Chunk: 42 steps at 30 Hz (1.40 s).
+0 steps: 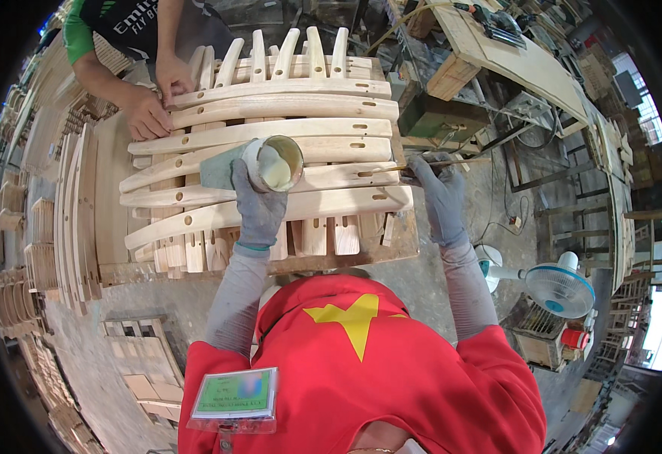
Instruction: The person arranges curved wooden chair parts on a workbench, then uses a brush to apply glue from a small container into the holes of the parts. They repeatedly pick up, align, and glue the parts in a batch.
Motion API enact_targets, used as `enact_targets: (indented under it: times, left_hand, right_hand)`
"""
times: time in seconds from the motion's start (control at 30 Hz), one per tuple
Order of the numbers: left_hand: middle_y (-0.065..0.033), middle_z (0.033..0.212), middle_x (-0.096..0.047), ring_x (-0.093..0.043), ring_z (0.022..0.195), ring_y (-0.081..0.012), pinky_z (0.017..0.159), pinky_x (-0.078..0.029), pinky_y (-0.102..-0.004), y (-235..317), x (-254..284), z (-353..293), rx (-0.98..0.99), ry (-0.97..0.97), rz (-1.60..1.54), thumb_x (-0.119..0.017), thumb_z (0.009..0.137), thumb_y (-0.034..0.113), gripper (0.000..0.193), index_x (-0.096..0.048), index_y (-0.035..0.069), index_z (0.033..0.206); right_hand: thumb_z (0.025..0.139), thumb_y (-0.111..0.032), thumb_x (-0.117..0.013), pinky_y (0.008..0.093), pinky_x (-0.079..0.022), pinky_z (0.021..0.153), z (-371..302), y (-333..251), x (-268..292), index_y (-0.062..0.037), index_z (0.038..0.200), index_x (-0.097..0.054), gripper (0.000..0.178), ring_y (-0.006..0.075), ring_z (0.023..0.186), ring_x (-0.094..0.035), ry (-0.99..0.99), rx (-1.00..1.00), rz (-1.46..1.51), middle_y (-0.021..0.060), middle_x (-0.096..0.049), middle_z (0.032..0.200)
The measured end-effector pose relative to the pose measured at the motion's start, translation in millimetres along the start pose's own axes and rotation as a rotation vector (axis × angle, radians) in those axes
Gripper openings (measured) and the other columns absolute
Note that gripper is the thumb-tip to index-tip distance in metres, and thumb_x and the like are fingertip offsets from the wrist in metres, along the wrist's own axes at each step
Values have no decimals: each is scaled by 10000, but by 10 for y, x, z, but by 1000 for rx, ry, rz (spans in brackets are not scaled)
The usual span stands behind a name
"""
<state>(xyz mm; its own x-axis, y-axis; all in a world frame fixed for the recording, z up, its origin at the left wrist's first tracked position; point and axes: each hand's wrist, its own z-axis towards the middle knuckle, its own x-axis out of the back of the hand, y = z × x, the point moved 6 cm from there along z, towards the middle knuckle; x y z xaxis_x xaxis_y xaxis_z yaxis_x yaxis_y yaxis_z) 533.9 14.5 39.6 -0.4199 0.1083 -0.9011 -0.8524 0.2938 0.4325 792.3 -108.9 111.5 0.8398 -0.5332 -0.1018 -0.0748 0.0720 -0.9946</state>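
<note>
My left hand, in a grey glove, is wrapped round a tilted cup whose inside holds a thick cream-coloured paste. My right hand, gloved too, grips a thin stick. The stick's tip is at the slot near the right end of a curved wooden piece. Several such pale pieces lie side by side across a stack of more wood, each with a slot at the right and a round hole toward the left. The nearest curved piece lies just below the cup.
At the far left, a co-worker's bare hands touch the ends of the curved pieces. Shorter wooden parts line the table's back. A workbench with a power tool stands far right, a fan near right. Stacked wood is at left.
</note>
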Motion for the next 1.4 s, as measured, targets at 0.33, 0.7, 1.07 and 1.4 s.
enact_targets:
  times: [0.33, 0.7, 1.07, 1.4]
  left_hand:
    - [-51, 1274, -506, -476, 1193, -216, 1027, -387, -422, -22, 93, -3, 25, 35, 9, -445, 936, 435, 491, -436, 96, 1291]
    - [-42, 1249, -521, -486, 1183, -198, 1023, -396, -390, -13, 107, -7, 45, 50, -3, -468, 935, 402, 442, -460, 99, 1257]
    - [-42, 1228, -537, -505, 1156, -193, 1013, -403, -378, -22, 178, 20, 20, 45, -20, -486, 929, 395, 435, -471, 96, 1244]
    - [-43, 1237, -533, -506, 1161, -199, 1005, -413, -391, -27, 151, 1, 23, 64, -3, -454, 939, 402, 438, -467, 96, 1253]
  right_hand:
    - [861, -92, -623, 266, -549, 653, 84, 288, -51, 11, 950, -572, 145, 150, 732, -626, -18, -54, -26, 78, -617, 837]
    - [844, -103, -645, 239, -519, 641, 125, 256, -59, 31, 920, -588, 164, 120, 699, -613, 19, -47, -15, 76, -635, 810]
    - [818, -232, -660, 327, -440, 572, 82, 19, -584, 2, 815, -562, 253, 248, 603, -568, -231, 165, -742, 138, -591, 673]
    - [835, -197, -644, 290, -443, 591, 87, -13, -659, 5, 840, -580, 212, 133, 624, -545, -244, 164, -825, 88, -603, 699]
